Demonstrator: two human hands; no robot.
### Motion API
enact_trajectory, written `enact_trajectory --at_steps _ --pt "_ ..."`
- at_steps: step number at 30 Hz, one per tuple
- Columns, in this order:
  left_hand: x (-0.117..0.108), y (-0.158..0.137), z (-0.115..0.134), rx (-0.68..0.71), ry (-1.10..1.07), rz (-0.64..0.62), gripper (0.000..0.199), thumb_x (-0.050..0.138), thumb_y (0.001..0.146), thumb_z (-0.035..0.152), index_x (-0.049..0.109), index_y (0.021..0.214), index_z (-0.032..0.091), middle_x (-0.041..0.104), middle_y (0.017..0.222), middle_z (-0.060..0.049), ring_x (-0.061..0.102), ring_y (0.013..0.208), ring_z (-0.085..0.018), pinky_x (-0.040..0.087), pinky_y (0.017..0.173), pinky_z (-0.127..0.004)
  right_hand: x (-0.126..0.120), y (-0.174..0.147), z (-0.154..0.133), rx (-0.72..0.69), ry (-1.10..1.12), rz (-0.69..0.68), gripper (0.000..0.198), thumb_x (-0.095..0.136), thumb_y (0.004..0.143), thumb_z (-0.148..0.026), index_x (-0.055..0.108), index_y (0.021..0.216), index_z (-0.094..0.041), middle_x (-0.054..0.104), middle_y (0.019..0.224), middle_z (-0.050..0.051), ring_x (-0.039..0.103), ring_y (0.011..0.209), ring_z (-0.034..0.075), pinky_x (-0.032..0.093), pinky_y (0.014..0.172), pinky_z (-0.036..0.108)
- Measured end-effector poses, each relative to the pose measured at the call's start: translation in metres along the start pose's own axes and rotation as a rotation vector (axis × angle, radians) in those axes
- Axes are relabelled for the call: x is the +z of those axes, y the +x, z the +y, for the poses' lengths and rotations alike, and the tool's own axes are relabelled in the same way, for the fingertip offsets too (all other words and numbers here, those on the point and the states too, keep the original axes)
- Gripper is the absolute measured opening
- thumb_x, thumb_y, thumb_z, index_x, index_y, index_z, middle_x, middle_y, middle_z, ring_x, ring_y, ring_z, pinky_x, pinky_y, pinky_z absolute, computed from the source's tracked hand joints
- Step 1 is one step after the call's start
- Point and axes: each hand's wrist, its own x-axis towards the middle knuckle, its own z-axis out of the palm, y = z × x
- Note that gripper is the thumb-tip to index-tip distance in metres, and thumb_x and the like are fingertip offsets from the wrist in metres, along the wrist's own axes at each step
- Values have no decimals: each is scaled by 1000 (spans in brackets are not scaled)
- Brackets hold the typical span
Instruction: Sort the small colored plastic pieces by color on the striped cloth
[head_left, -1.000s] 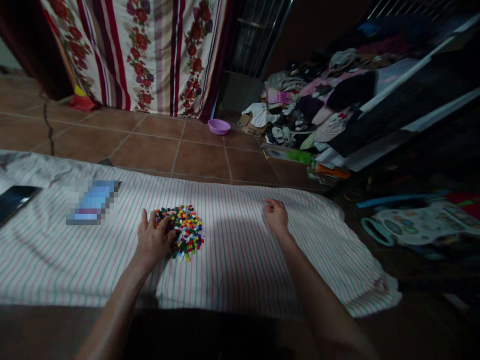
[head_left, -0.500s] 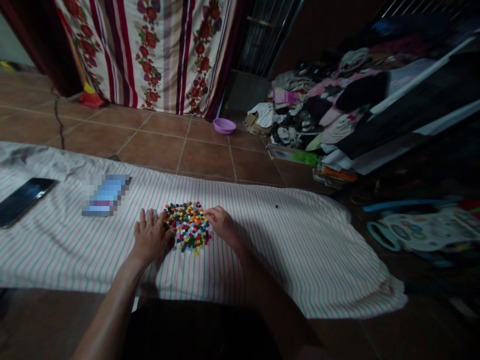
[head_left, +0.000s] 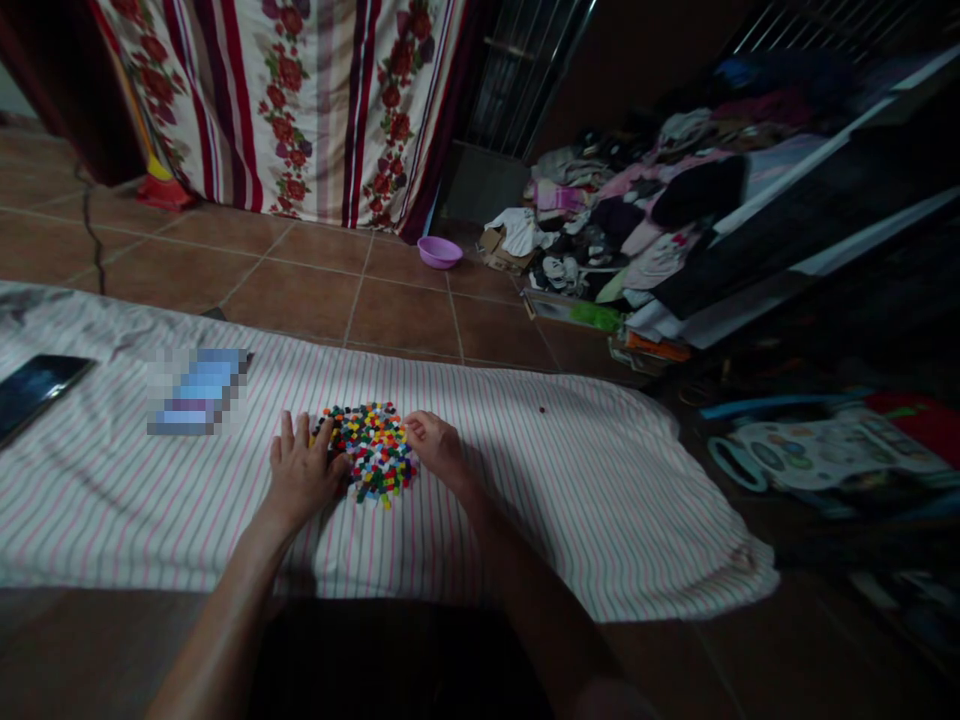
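A heap of small colourful cubes (head_left: 373,450) lies on the striped cloth (head_left: 615,500) in front of me. My left hand (head_left: 306,468) rests at the heap's left edge, fingers spread and palm down, the fingertips touching the dark cubes there. At the right edge my right hand (head_left: 436,445) has its fingers curled together in a pinch; whether a cube is between them is too small to make out. One tiny dark piece (head_left: 542,410) sits apart on the cloth, right of the hands.
To the left on the cloth lie a phone with a blurred screen (head_left: 201,392) and a dark tablet-like device (head_left: 41,392). Beyond, a purple basin (head_left: 440,252) stands on the tiled floor, near a heap of clothes (head_left: 600,210). A flowered curtain (head_left: 315,110) hangs behind.
The whole view has shifted slightly, so things appear further left. My left hand remains spread at the heap, and my right hand stays pinched at its right edge.
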Motion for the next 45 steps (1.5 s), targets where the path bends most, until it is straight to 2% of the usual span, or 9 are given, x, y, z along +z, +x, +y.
enact_trajectory --at_steps 12,17,27,34,39,45 --pt "2 0 2 9 21 19 58 45 89 44 51 140 16 40 150 -21 20 146 -42 31 109 -57 -4 -4 26 82 386 39 16 59 78 -17 72 86 -22 71 90 3 67 83 17 55 78 28" --pt "4 1 2 13 41 15 58 45 89 45 52 138 16 40 150 -21 20 146 -42 30 109 -56 -4 -7 38 109 458 115 17 58 76 -19 71 88 -21 69 90 4 67 77 15 56 76 27" --pt "4 1 6 19 69 -3 53 45 91 41 53 138 17 38 150 -21 18 146 -42 30 110 -55 -45 6 85 196 167 316 26 51 70 -13 71 84 -20 68 84 4 61 70 15 53 70 27" --pt "10 3 5 21 94 5 53 43 91 40 53 138 16 38 150 -20 19 146 -42 30 110 -55 -68 13 122 292 -3 376 28 47 70 -12 72 81 -19 68 85 7 63 79 20 52 80 34" --pt "14 5 4 38 99 34 52 45 89 39 55 136 18 42 149 -18 22 145 -42 32 109 -56 -76 12 144 292 -94 444 29 46 71 -11 72 81 -21 67 82 6 61 79 19 51 80 31" --pt "19 8 2 59 61 4 57 44 89 43 52 139 16 41 149 -20 21 144 -44 32 108 -59 -77 17 152 336 -199 443 28 48 75 -10 71 90 -20 67 88 7 60 79 18 48 77 29"
